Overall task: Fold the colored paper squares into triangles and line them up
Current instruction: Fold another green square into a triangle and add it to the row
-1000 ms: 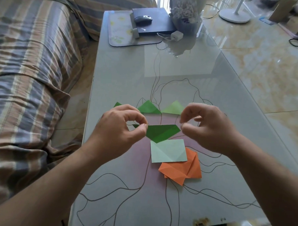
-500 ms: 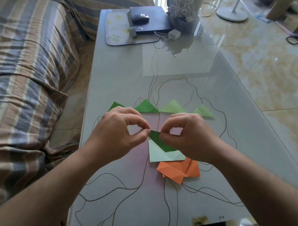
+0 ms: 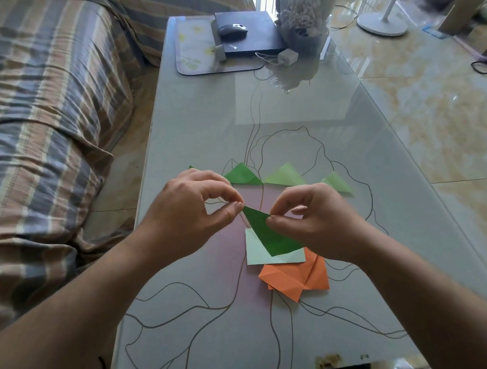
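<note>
a person's two bare hands hold a dark green folded paper triangle (image 3: 271, 233) in the air just above a glass surface (image 3: 308, 148) printed with brown line drawings. the left hand (image 3: 191, 212) has its grip closed on the triangle's upper left tip, thumb and forefinger pinching it. the right hand (image 3: 316, 223) pinches the paper's upper edge a little further along, its other fingers curled. the triangle's lower point hangs over a pale green paper square (image 3: 261, 255) lying flat on the surface. touching that square on its near right side is a small pile of creased orange paper squares (image 3: 296, 278). beyond the hands, a row of folded triangles lies on the surface: a mid green triangle (image 3: 242, 174), then a light green triangle (image 3: 286, 175), then another light green triangle at the right end (image 3: 337, 183). a further green tip (image 3: 192, 167) peeks out behind the left hand. a striped sofa (image 3: 50, 97) stands to the left.
</note>
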The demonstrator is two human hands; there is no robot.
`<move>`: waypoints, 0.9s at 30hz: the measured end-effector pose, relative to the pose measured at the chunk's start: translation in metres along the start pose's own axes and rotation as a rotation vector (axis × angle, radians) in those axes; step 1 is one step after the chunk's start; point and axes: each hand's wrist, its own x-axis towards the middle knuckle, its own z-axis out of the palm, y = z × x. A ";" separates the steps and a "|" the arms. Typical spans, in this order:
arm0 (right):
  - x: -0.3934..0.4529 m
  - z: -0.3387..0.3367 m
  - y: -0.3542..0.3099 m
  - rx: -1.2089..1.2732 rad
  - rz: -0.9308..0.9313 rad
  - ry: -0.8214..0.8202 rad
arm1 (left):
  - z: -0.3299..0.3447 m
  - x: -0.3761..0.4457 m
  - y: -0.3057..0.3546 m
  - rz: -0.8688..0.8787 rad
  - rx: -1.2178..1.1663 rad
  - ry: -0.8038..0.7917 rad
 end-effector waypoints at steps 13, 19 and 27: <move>0.003 0.005 -0.004 0.881 0.303 0.044 | 0.020 -0.002 0.023 -0.625 -0.912 -0.091; 0.003 0.009 -0.003 0.840 0.336 0.068 | 0.030 -0.006 0.035 -0.780 -1.092 -0.143; -0.003 -0.008 0.002 0.568 0.100 0.005 | 0.024 0.001 0.032 -0.843 -1.129 0.005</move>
